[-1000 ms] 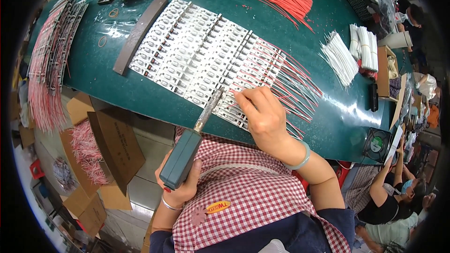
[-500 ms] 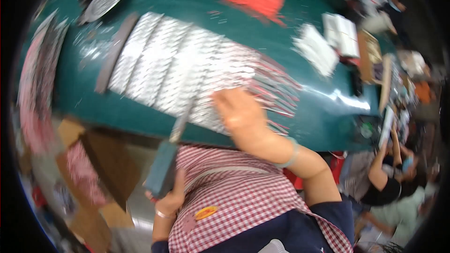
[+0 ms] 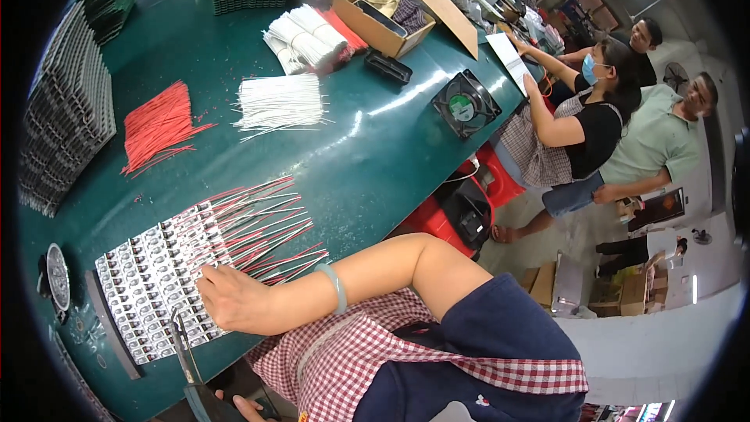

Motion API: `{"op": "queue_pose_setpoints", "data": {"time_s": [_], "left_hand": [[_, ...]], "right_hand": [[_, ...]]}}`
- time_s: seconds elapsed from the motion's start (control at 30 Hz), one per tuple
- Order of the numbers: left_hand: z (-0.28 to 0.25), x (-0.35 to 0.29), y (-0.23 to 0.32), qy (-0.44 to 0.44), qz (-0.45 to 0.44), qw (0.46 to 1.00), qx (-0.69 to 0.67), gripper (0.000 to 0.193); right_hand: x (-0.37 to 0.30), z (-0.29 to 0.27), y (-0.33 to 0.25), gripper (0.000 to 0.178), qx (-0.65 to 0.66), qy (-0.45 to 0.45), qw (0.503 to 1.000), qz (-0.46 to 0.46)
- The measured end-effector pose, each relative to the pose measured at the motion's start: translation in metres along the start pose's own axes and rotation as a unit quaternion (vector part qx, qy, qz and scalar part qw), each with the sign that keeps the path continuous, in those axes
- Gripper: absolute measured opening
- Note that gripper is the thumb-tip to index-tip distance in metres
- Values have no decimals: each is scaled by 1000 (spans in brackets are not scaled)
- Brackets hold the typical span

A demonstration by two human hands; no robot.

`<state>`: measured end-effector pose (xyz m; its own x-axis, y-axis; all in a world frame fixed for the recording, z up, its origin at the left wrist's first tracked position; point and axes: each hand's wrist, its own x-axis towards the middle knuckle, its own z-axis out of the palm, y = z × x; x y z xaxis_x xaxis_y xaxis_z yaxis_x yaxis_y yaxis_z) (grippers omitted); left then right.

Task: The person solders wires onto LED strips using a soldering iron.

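Observation:
A panel of rows of small white-and-dark parts (image 3: 141,285) lies on the green table in front of me. Red and white wires (image 3: 269,227) fan out from its right side. My right hand (image 3: 234,297), with a pale green bangle on the wrist, rests over the panel with its fingers curled down and pressed together; what they pinch is hidden. My left hand (image 3: 248,408), at the lower edge, grips a soldering iron (image 3: 205,398) by its dark handle. The iron's thin bent metal tip reaches over the panel's near part, beside my right hand. A dark bar (image 3: 116,328) edges the panel's left side.
Beyond lie a red wire bundle (image 3: 160,126) and a white wire bundle (image 3: 281,101). Stacked panels (image 3: 70,109) rise at left, near a round metal dish (image 3: 58,277). A black fan (image 3: 466,103) and an open cardboard box (image 3: 383,19) stand right. A masked co-worker (image 3: 578,113) sits beyond.
My view has swung to the right, so the panel now appears lower left. My right hand's fingers have curled in, and the iron's tip now shows beside that hand.

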<state>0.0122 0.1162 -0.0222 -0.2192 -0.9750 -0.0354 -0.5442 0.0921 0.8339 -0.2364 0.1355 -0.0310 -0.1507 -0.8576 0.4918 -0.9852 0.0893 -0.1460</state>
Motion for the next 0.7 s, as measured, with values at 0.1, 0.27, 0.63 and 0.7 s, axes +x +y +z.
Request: {"op": "queue_pose_setpoints", "data": {"time_s": [0.1,0.27,0.63,0.7], "left_hand": [[-3,1,1,36,3,998,46,45],[8,2,74,122,90,988,37,51],[6,-3,31,-20,-24,993,-113,31],[8,-3,39,-29,-16,987,-156,30]], "right_hand": [[4,-5,3,19,17,-22,1000,1],[13,-20,9,19,67,-116,991,-6],[-11,-32,58,19,207,-115,967,94],[-12,-46,70,22,130,-137,977,103]]}}
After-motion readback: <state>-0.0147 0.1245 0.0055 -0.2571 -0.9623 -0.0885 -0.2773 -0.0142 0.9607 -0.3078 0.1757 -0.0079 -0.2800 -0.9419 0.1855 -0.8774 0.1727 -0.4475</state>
